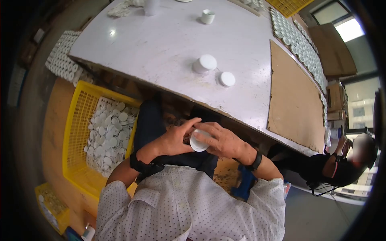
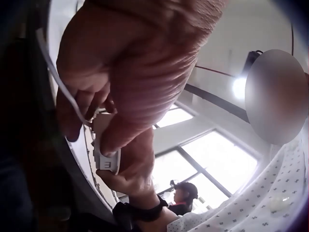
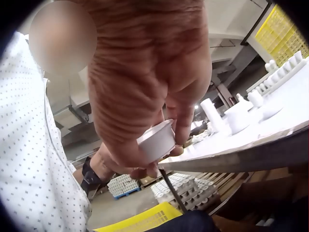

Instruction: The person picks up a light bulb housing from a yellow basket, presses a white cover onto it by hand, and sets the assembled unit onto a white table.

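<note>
A white cup (image 1: 200,141) is held just below the middle of the head view, between the two hands and above the person's lap. The left hand (image 1: 173,138), on the left, pinches it: the thumb lies along its lower edge in the head view, and one finger points to the upper right past it. The right hand (image 1: 226,141) pinches the cup from the other side, a finger lying across its round face. In the left wrist view a thin white strip (image 2: 63,87) slants from the upper left down towards the cup; I cannot tell what it is.

Beyond the hands the tabletop (image 1: 152,52) spans the upper part of the head view. A white jar (image 1: 205,63) stands near its middle, with a small white disc (image 1: 227,79) just to the lower right. A small pot (image 1: 208,16) stands near the top of the frame. On the right lies a cardboard sheet (image 1: 293,96), with rows of white cups (image 1: 295,44) along its far side.

At the left of the frame, a yellow basket (image 1: 75,136) holds a heap of flat white pieces (image 1: 110,132). A second person (image 1: 339,166) in dark clothes is at the right edge.
</note>
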The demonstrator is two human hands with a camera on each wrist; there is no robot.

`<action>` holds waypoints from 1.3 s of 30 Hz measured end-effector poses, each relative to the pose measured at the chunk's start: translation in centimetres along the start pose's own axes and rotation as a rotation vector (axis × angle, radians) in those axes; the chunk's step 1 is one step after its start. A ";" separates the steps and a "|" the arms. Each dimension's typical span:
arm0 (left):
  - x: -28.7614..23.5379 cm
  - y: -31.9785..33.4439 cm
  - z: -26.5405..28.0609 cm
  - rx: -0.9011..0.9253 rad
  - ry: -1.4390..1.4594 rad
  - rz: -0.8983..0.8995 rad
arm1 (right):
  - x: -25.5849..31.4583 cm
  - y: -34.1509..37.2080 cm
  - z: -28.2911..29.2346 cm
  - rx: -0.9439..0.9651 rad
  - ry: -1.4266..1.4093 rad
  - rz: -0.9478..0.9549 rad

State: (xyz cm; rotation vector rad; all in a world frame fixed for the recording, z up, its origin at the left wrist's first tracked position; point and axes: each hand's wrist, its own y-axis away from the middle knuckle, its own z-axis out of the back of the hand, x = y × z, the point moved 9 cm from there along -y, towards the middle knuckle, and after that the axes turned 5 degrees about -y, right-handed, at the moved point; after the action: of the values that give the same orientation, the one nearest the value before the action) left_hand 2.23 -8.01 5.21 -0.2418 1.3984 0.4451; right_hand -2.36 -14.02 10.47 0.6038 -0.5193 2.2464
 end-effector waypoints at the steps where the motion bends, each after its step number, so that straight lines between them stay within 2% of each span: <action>1: 0.7 0.4 0.6 -0.014 0.081 0.040 | -0.3 -0.6 0.3 -0.048 -0.047 -0.025; 2: 1.4 0.8 1.0 -0.028 0.161 0.078 | -0.6 -1.4 0.7 -0.096 -0.092 -0.050; 3: 1.2 1.2 1.8 -0.122 0.290 0.019 | -0.6 -2.1 1.4 -0.148 -0.091 -0.078; 4: 1.7 1.7 1.9 -0.134 0.296 0.022 | -1.2 -2.3 1.9 -0.180 -0.064 -0.107; 6: 2.5 2.1 3.0 -0.207 0.342 -0.034 | -1.9 -3.1 2.5 -0.140 -0.008 -0.182; 7: 2.7 2.3 4.3 -0.322 0.324 -0.073 | -5.1 -1.9 4.9 -0.355 -0.107 -0.371; 8: 3.2 2.4 4.7 -0.334 0.338 -0.068 | -9.1 0.2 6.9 -0.572 -0.204 -0.562; 10: 4.1 2.5 5.2 -0.399 0.331 -0.065 | -16.6 4.7 8.8 -0.776 -0.078 -0.955; 12: 4.4 2.3 5.0 -0.414 0.331 -0.076 | -21.3 7.8 9.0 -0.875 0.032 -1.046; 13: 4.5 2.2 5.0 -0.432 0.327 -0.080 | -21.5 7.6 9.4 -0.874 0.034 -1.044; 15: 4.7 2.1 5.1 -0.443 0.336 -0.081 | -23.1 8.2 8.3 -0.807 -0.107 -1.232; 19: 4.3 2.3 5.6 -0.482 0.309 -0.115 | -23.9 8.0 8.3 -0.791 -0.047 -1.184; 28: 4.8 1.7 4.4 -0.421 0.359 -0.070 | -24.3 9.4 7.8 -0.927 -0.418 -1.128; 30: 4.4 1.7 4.4 -0.420 0.354 -0.077 | -25.0 10.2 6.6 -0.979 -0.707 -1.105; 31: 4.2 1.7 4.4 -0.422 0.349 -0.084 | -24.5 10.2 6.5 -0.981 -0.708 -1.104; 33: 3.9 1.8 4.6 -0.425 0.356 -0.118 | -23.3 10.3 5.5 -1.146 -0.969 -0.995; 39: 4.0 1.2 3.9 -0.381 0.368 -0.158 | -19.9 9.2 2.4 -1.193 -1.291 -0.837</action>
State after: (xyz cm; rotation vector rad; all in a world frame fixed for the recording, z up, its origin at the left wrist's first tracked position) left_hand 5.65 -4.69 2.07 -0.7705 1.6294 0.5534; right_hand 3.62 -32.20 -0.42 1.1880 -1.6170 0.3090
